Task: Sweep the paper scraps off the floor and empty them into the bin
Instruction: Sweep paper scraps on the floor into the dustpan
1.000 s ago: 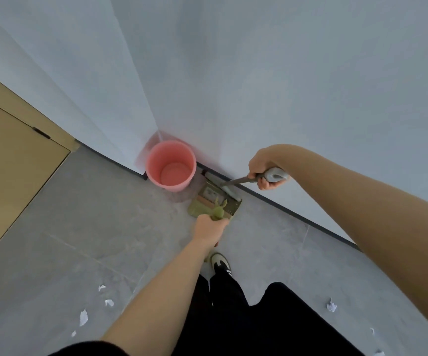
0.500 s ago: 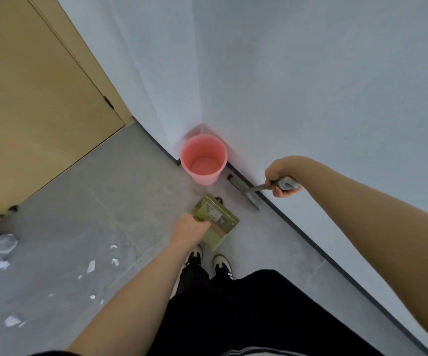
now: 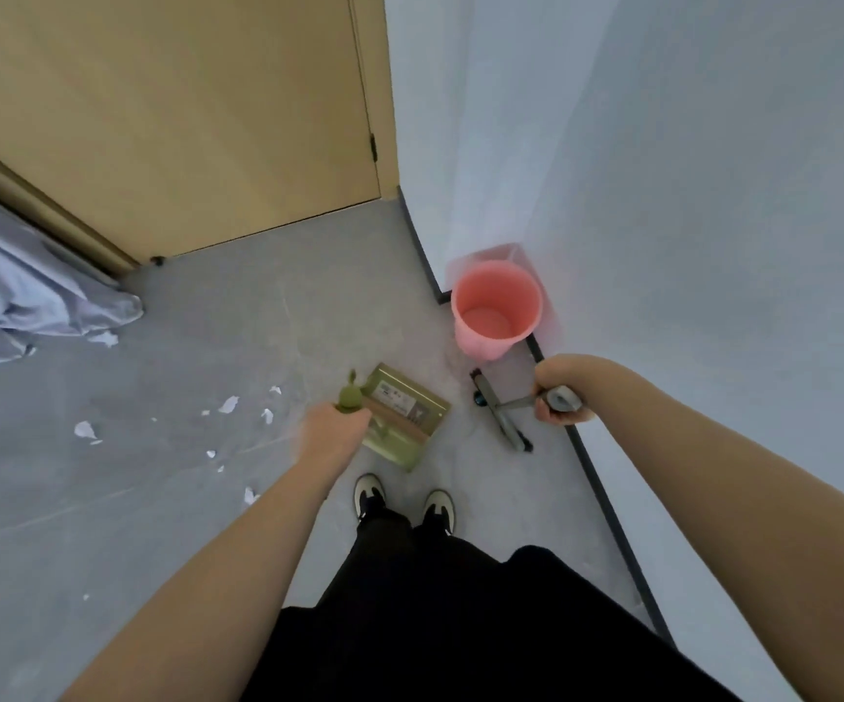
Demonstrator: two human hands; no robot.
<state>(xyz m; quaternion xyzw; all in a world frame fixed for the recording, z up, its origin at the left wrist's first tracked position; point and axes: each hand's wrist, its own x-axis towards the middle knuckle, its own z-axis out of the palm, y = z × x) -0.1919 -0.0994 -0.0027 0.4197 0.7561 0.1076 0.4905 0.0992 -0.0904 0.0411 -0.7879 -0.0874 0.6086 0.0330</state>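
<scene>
Left grip: fingers curled round green dustpan handle, top shaped like rabbit ears. Right grip: closed round grey broom handle, fist near white wall. Olive-green dustpan held low over grey floor, just ahead of black-and-white shoes; label visible on pan, contents can't tell. Broom head grey with dark bristles, down by floor just right of dustpan, close to dark skirting. Pink bin upright in wall corner, just beyond broom head, apart from dustpan; looks bare inside as far as visible. White paper scraps scattered on floor left of dustpan, more further left and one near left forearm. Pale fabric bunched at left edge on floor. Tan wooden door behind, shut. Black trousers at bottom of view.
</scene>
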